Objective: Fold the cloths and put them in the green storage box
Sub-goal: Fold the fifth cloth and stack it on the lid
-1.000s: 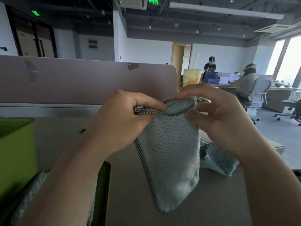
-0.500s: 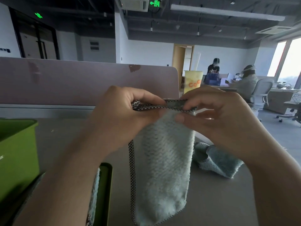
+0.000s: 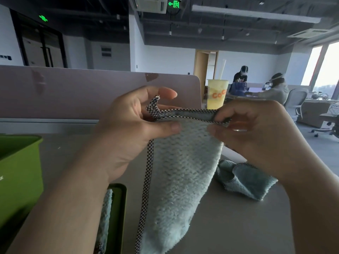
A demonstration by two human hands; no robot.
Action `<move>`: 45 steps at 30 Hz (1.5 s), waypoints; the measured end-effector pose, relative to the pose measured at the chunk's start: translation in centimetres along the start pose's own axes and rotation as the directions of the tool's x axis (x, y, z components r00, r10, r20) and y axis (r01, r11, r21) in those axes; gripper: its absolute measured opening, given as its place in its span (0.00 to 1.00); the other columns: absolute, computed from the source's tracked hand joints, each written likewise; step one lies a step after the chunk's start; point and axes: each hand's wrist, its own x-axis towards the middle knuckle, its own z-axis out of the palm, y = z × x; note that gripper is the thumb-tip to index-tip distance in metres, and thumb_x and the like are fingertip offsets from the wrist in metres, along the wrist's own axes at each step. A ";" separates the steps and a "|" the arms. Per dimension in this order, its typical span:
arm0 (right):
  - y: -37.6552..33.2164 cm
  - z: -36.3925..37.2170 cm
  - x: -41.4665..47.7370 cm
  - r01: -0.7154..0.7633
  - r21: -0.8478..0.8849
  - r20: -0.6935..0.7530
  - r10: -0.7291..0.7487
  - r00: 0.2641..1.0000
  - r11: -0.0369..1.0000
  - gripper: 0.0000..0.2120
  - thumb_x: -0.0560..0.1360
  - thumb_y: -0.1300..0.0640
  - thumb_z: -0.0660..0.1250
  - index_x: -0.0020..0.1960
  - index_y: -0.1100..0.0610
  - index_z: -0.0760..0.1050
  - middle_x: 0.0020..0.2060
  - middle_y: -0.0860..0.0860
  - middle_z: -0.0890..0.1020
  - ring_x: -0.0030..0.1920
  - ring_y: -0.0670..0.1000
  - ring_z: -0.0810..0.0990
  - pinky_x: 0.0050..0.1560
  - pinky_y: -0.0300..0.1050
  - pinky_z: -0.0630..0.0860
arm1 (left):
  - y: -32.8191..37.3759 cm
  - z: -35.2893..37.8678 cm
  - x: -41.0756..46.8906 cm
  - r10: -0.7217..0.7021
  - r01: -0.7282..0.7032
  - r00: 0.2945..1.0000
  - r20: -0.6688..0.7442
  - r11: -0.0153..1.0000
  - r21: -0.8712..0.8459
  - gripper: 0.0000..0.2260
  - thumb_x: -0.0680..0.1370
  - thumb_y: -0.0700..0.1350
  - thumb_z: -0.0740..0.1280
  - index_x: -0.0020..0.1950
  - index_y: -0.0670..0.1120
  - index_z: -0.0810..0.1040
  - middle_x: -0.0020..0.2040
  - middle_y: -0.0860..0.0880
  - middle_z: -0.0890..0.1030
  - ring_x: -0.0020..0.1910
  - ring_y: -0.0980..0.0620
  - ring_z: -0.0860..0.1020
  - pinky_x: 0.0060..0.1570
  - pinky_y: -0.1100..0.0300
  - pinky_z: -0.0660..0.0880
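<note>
A light blue cloth (image 3: 181, 176) with checkered black-and-white trim hangs doubled over above the table. My left hand (image 3: 134, 132) pinches its top left corner. My right hand (image 3: 253, 136) pinches the top right corner, so the top edge is stretched between them. A second, crumpled blue cloth (image 3: 245, 178) lies on the table under my right wrist. The green storage box (image 3: 18, 173) stands at the left edge. A dark green lid (image 3: 119, 213) lies by my left forearm with another blue cloth (image 3: 105, 215) on it, partly hidden.
A grey table (image 3: 229, 226) carries everything, with a mauve partition (image 3: 82, 92) along its far side. A yellow drink cup (image 3: 217, 94) stands past the partition's end. Two people sit at desks far right, with office chairs (image 3: 297, 101) nearby.
My hands have moved apart, pulling the cloth's top edge straight and wider. The cloth hangs lower and flatter than before.
</note>
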 end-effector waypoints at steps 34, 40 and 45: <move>0.1 1.5 0.7 -0.224 0.645 -0.006 0.298 0.955 0.730 0.07 0.69 0.68 0.71 0.40 0.57 0.82 0.36 0.54 0.86 0.41 0.53 0.84 0.47 0.47 0.81 | -1.0 -0.4 0.6 -0.202 0.162 0.976 -0.075 0.918 -0.362 0.10 0.62 0.48 0.71 0.41 0.46 0.80 0.36 0.51 0.84 0.34 0.55 0.82 0.33 0.65 0.78; 0.7 1.8 0.7 -0.323 0.781 0.210 0.262 0.942 0.534 0.09 0.70 0.59 0.68 0.47 0.63 0.80 0.43 0.55 0.84 0.43 0.52 0.81 0.49 0.48 0.78 | -1.2 -0.3 0.9 -0.271 0.220 0.962 -0.034 0.842 -0.493 0.13 0.66 0.46 0.69 0.48 0.43 0.80 0.39 0.49 0.84 0.36 0.54 0.83 0.40 0.61 0.80; 0.8 2.7 0.1 -0.489 0.722 0.454 0.198 0.869 0.490 0.14 0.69 0.57 0.67 0.51 0.64 0.82 0.49 0.56 0.86 0.49 0.53 0.84 0.53 0.47 0.81 | -1.6 0.1 1.1 -0.275 0.223 0.961 -0.016 0.812 -0.539 0.13 0.66 0.45 0.69 0.49 0.42 0.81 0.42 0.48 0.85 0.39 0.53 0.84 0.41 0.60 0.82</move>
